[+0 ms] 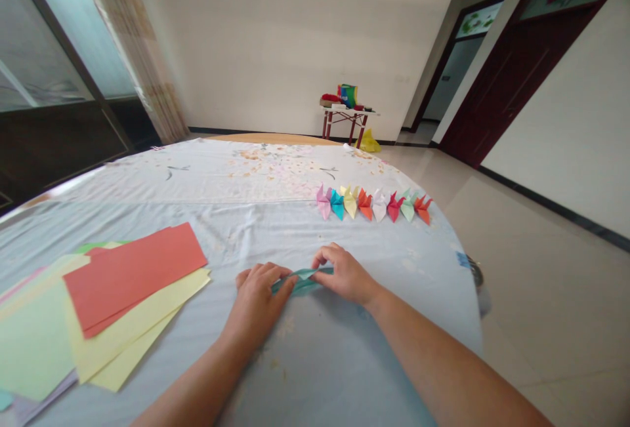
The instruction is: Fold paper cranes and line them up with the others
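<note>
Between my two hands, low over the tablecloth, is a partly folded piece of teal paper (306,284). My left hand (263,289) grips its left end, thumb pressed along the near side. At the other end my right hand (342,275) pinches the paper between thumb and fingers, and a flap stands up slightly in the middle. Fingers cover both ends, so the full shape of the fold is hidden. Beyond my right hand stands a row of several folded paper cranes (378,205) in pink, blue, yellow, orange, white, red and pale green.
Loose coloured paper sheets (140,276), red, yellow, green and purple, lie spread at the left. A pale flowered tablecloth (236,230) covers the round table. Against the far wall stands a small side table (349,112) with a yellow bag (369,142) beside it on the floor.
</note>
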A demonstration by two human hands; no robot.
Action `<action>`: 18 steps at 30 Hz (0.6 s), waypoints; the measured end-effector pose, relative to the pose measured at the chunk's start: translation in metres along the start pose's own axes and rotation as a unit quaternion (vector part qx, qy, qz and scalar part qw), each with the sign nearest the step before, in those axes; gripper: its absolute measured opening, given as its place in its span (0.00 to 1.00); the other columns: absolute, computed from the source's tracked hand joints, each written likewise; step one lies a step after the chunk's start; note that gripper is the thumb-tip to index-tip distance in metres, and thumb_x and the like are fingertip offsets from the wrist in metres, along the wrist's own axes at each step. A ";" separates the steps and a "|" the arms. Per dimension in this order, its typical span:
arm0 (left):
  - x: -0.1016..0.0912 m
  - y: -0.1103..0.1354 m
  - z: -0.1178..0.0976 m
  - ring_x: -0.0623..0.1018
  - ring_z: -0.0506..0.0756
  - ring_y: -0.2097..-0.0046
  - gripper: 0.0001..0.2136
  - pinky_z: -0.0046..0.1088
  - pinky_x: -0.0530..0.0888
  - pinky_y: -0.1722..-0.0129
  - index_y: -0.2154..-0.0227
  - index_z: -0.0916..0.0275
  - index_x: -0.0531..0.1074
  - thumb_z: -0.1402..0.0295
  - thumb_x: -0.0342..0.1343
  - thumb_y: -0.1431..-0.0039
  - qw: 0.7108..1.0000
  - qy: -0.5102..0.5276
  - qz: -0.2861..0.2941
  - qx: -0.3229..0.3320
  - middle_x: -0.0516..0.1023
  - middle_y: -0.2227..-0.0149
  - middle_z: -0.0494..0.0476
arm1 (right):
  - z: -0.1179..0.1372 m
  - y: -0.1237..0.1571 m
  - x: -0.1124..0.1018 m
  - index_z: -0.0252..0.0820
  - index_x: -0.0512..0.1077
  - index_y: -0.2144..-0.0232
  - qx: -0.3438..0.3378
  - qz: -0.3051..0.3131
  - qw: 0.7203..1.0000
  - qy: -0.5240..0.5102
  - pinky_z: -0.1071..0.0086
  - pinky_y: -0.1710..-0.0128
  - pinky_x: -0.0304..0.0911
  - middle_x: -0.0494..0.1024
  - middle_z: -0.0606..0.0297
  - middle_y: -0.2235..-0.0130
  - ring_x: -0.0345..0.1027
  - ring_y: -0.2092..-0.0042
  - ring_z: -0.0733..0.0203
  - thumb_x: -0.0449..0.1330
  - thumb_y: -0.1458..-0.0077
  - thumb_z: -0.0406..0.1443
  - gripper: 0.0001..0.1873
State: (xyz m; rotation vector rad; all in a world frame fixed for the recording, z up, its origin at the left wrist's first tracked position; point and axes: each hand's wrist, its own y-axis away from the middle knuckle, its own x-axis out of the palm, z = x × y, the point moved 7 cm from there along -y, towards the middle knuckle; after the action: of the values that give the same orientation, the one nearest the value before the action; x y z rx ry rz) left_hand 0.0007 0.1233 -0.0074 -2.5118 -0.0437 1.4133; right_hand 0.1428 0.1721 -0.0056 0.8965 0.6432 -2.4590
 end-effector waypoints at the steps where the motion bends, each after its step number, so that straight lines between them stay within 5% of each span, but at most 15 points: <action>1: -0.003 0.000 -0.002 0.72 0.55 0.61 0.12 0.37 0.60 0.58 0.69 0.55 0.73 0.59 0.46 0.42 1.000 -0.001 -0.011 0.011 0.76 0.67 0.51 | 0.003 0.001 -0.002 0.40 0.69 0.71 -0.013 0.000 1.000 0.001 0.69 0.60 0.56 0.69 0.67 0.69 0.62 0.63 0.63 0.63 0.56 0.32 0.07; 5: -0.018 0.003 -0.015 0.71 0.54 0.61 0.08 0.37 0.59 0.56 0.66 0.54 0.73 0.63 0.49 0.42 0.993 -0.035 -0.081 0.082 0.76 0.66 0.50 | 0.014 0.002 -0.005 0.43 0.70 0.66 -0.084 0.008 0.996 0.006 0.66 0.56 0.55 0.72 0.65 0.65 0.63 0.59 0.61 0.64 0.54 0.36 0.11; 9: -0.024 0.007 -0.027 0.71 0.54 0.61 0.07 0.38 0.57 0.55 0.66 0.53 0.72 0.67 0.50 0.42 0.984 -0.071 -0.106 0.124 0.76 0.65 0.50 | 0.020 0.003 -0.008 0.43 0.70 0.68 -0.138 -0.031 0.989 0.049 0.64 0.55 0.51 0.75 0.65 0.65 0.62 0.60 0.61 0.58 0.47 0.35 0.03; 18: 0.002 0.006 -0.024 0.69 0.55 0.62 0.08 0.37 0.59 0.59 0.70 0.58 0.71 0.71 0.47 0.42 0.980 -0.160 0.044 0.111 0.73 0.68 0.53 | 0.026 0.007 0.010 0.42 0.71 0.70 -0.179 0.046 0.970 0.160 0.65 0.57 0.49 0.75 0.66 0.65 0.59 0.59 0.61 0.57 0.46 0.34 0.03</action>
State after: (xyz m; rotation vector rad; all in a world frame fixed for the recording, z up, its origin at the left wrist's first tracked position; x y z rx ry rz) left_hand 0.0210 0.1125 0.0012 -2.1123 0.1581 1.7397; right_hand 0.1269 0.1497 0.0033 1.1490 1.0894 -2.0396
